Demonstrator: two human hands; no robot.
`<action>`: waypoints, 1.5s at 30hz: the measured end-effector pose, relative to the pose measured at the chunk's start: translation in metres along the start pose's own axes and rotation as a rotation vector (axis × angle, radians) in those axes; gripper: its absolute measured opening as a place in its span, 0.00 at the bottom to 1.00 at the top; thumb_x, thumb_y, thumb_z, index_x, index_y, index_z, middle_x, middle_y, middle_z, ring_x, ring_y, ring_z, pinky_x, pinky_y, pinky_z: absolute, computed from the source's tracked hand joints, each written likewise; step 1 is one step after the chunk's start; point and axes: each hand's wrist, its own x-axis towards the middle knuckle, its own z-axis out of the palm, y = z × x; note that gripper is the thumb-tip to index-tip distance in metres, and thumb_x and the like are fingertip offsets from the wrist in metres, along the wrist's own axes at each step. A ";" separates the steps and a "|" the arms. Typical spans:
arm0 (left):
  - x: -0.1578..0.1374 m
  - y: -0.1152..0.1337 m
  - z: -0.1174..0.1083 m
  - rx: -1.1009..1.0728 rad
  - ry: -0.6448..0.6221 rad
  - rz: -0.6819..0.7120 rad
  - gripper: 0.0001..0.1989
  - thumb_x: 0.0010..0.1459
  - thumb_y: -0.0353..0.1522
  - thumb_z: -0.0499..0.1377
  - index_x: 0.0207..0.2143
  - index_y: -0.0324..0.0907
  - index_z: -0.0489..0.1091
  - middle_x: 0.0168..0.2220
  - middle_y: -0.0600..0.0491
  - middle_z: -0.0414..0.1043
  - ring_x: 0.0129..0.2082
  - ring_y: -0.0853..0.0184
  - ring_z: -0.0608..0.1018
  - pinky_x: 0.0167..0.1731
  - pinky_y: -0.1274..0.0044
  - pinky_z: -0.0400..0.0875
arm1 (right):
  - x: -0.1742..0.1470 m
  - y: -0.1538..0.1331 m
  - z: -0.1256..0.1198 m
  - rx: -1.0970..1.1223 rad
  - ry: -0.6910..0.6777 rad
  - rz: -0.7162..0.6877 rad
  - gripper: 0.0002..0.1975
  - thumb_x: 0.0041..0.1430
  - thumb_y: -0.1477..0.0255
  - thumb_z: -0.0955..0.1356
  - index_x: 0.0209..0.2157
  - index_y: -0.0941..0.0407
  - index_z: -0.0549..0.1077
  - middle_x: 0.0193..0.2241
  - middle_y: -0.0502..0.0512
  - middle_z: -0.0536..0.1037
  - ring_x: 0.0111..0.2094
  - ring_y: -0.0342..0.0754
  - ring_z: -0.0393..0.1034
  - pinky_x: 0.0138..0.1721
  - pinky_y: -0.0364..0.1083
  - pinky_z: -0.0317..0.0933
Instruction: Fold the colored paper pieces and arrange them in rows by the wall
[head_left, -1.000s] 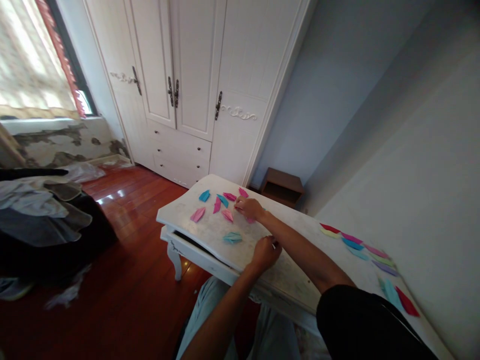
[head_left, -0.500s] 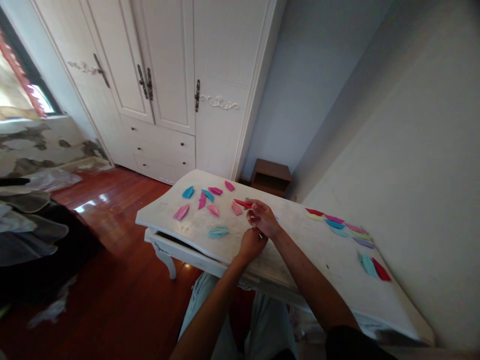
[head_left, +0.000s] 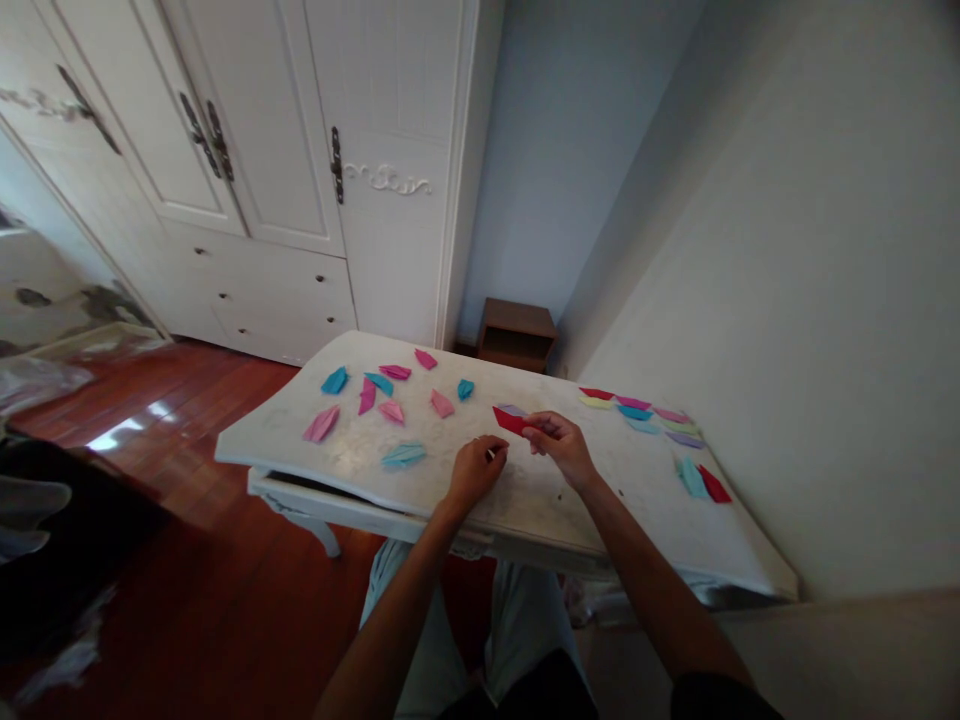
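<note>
In my right hand (head_left: 559, 445) a red folded paper piece (head_left: 510, 420) is pinched between thumb and fingers, held over the table. A pale purple folded piece (head_left: 513, 409) lies just behind it, partly covered. My left hand (head_left: 478, 470) is beside it on the left, fingers curled in and nothing visible in them. To the left lie several folded papers, among them a light blue piece (head_left: 403, 455), a pink piece (head_left: 442, 403) and a teal piece (head_left: 466, 389).
Flat folded papers (head_left: 634, 412) lie in rows at the table's far right edge, with a light blue and red pair (head_left: 714, 484) nearer. The white table (head_left: 450, 490) stands near a white wardrobe (head_left: 390, 240) and a brown box-like cabinet (head_left: 517, 320). A wall borders the right.
The view has turned right. My hands have come apart, and the red paper now shows its flat side in my right hand. The teal and purple pieces have come into sight.
</note>
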 end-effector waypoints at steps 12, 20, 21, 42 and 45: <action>0.000 -0.002 0.001 -0.032 0.025 0.002 0.12 0.56 0.34 0.54 0.37 0.39 0.75 0.33 0.51 0.78 0.29 0.68 0.76 0.35 0.76 0.69 | -0.010 0.039 -0.170 -0.220 0.458 0.129 0.23 0.42 0.55 0.70 0.34 0.60 0.75 0.20 0.46 0.69 0.15 0.37 0.53 0.16 0.40 0.48; 0.003 0.003 0.005 0.024 0.122 -0.136 0.17 0.56 0.39 0.52 0.40 0.40 0.74 0.35 0.50 0.78 0.30 0.64 0.78 0.36 0.74 0.70 | -0.010 0.042 -0.231 -0.320 0.487 0.234 0.15 0.44 0.64 0.68 0.31 0.61 0.75 0.14 0.42 0.65 0.11 0.36 0.51 0.12 0.38 0.45; 0.002 0.005 0.007 0.074 0.111 -0.134 0.16 0.56 0.39 0.52 0.40 0.41 0.74 0.35 0.50 0.78 0.30 0.64 0.78 0.36 0.74 0.70 | -0.008 0.043 -0.236 -0.335 0.486 0.246 0.14 0.44 0.65 0.67 0.31 0.61 0.75 0.14 0.42 0.65 0.11 0.36 0.51 0.12 0.38 0.45; 0.002 0.006 0.012 0.086 0.104 -0.147 0.15 0.54 0.40 0.53 0.37 0.45 0.75 0.32 0.53 0.78 0.28 0.65 0.77 0.33 0.76 0.69 | 0.037 0.058 -0.173 -1.014 0.256 0.113 0.17 0.59 0.74 0.62 0.48 0.54 0.75 0.53 0.56 0.72 0.54 0.50 0.64 0.55 0.49 0.58; 0.002 0.006 0.012 0.079 0.104 -0.139 0.15 0.53 0.40 0.53 0.36 0.44 0.75 0.32 0.53 0.78 0.27 0.66 0.77 0.32 0.76 0.70 | 0.019 0.058 -0.155 -1.124 0.132 0.126 0.17 0.60 0.70 0.64 0.49 0.50 0.75 0.59 0.53 0.67 0.54 0.52 0.65 0.53 0.50 0.60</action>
